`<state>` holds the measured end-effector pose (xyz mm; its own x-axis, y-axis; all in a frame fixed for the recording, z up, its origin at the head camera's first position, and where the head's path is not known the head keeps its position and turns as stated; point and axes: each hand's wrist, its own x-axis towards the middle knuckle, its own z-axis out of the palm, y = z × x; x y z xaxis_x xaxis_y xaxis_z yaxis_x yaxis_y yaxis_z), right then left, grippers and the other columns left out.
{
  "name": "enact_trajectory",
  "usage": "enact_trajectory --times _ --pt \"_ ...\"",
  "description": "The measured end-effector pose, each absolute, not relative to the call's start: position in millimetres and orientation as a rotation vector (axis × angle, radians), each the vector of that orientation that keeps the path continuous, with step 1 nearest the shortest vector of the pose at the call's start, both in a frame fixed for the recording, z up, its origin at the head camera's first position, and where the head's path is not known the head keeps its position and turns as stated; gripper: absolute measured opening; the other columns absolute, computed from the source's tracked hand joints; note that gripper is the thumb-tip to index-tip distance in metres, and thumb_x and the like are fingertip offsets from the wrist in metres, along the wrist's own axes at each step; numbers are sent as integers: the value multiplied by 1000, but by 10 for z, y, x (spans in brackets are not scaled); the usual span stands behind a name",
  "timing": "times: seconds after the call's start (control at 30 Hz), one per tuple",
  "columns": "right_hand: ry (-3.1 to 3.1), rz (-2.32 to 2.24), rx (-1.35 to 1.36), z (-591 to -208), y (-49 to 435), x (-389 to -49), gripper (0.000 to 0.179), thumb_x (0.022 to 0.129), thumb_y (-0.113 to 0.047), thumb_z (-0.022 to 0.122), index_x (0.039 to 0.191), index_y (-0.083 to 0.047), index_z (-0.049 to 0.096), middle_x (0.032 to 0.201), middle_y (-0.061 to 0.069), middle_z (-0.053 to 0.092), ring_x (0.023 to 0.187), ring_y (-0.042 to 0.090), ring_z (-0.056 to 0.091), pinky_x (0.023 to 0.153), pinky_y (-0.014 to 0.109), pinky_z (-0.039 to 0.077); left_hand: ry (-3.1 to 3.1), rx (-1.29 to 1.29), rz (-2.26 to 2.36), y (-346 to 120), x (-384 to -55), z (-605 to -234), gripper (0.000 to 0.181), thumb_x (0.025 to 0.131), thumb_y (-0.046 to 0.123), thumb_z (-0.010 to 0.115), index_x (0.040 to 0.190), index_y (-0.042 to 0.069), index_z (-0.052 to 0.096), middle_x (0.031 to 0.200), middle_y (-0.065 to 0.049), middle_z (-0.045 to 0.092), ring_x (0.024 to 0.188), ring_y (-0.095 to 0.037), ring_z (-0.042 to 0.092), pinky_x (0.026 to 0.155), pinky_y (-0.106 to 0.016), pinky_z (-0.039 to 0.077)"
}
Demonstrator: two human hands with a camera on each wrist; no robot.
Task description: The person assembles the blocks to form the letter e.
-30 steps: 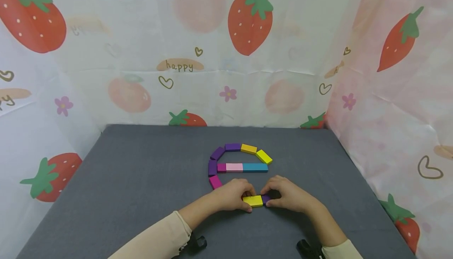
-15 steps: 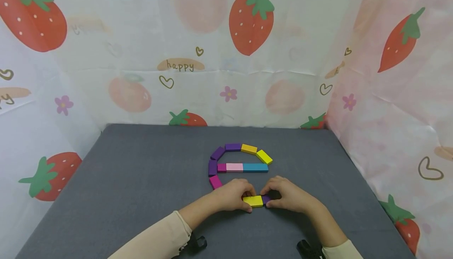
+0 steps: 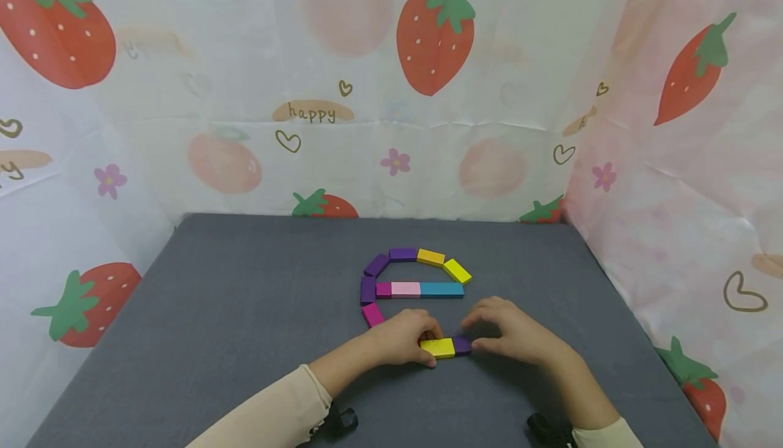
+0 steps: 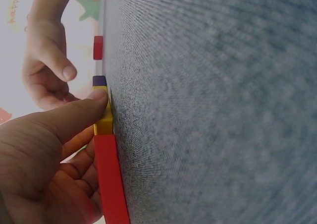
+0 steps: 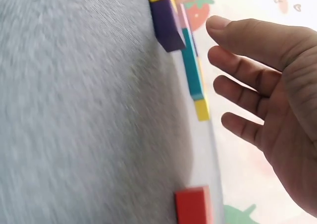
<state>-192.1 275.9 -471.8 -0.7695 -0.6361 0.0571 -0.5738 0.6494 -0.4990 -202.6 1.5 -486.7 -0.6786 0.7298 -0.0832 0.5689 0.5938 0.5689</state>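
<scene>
In the head view my left hand [image 3: 404,336] pinches a yellow block [image 3: 437,348] between thumb and fingers. A purple block [image 3: 461,346] sits end to end with it on its right. The left wrist view shows a red block [image 4: 113,179] adjoining the yellow one, under my palm; the hand hides it from the head view. My right hand [image 3: 520,332] is just right of the purple block, holding nothing. Its fingers are apart from each other in the right wrist view, with a gap between the thumb [image 5: 220,23] and the purple block [image 5: 166,23].
Behind my hands, purple, orange and yellow blocks form an arc [image 3: 402,255] on the grey table [image 3: 245,312]. A straight row of magenta, pink and blue blocks [image 3: 442,290] crosses inside it. A magenta block [image 3: 372,315] curves toward my left hand. Another red block [image 5: 192,205] stands apart.
My right hand has let go of the purple block and drawn back slightly to the right. The left hand and the blocks stay in place.
</scene>
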Motion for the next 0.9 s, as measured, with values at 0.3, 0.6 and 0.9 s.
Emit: enact_trajectory --times 0.3,0.6,0.9 --pt "2834 -731 -977 -4658 3011 -1852 30 90 -21 80 119 -25 73 116 -15 65 112 14 57 96 48 50 2531 1061 734 24 -2018 -4875 30 87 32 84 112 19 73 97 11 60 87 -3 54 82 -18 50" --pt "2883 -720 -968 -4651 3300 -1757 32 88 -18 82 119 -20 73 117 -13 66 114 17 58 96 48 51 2524 1056 746 25 -2020 -4898 30 87 33 84 112 20 72 96 12 59 88 -3 54 82 -18 50" --pt "2943 -727 -964 -4676 3502 -1693 31 87 -23 83 116 -19 74 116 -15 67 110 12 58 93 43 51 2530 1052 743 18 -2013 -4889 32 87 33 84 113 19 73 97 12 60 89 -4 55 83 -18 50"
